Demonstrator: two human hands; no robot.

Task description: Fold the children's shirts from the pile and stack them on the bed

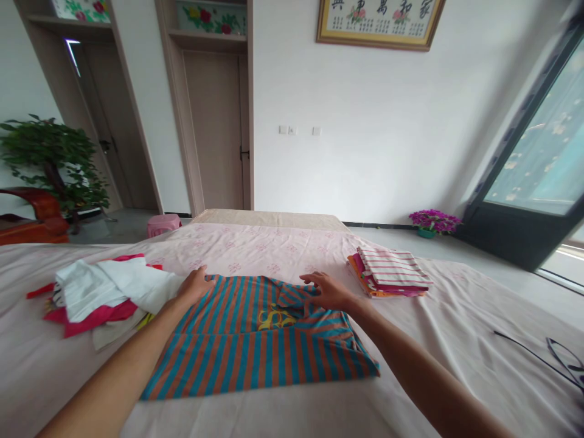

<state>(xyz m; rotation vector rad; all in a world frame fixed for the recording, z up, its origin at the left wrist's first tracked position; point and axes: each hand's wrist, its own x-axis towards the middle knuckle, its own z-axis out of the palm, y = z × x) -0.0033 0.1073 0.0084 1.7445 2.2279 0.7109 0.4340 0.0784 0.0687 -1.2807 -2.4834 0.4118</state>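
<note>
A T-shirt [237, 359] with teal and brown stripes and a yellow print lies partly folded on the bed-like surface before me, its near part doubled over. At its far left corner my left hand [197, 285] is closed on the edge of the cloth. Over the far right part, by a turned-in striped portion that looks like a sleeve, my right hand [326, 291] is curved with its fingers apart. Whether the right fingertips press on the cloth is hard to see.
Left of the shirt lies a loose heap of clothes [104, 289], white on top. A neat folded stack [395, 267] sits to the right. Black-framed glasses [561, 359] rest at the right edge. A pink patterned sheet [255, 243] covers the surface; a pink stool [163, 225] stands beyond.
</note>
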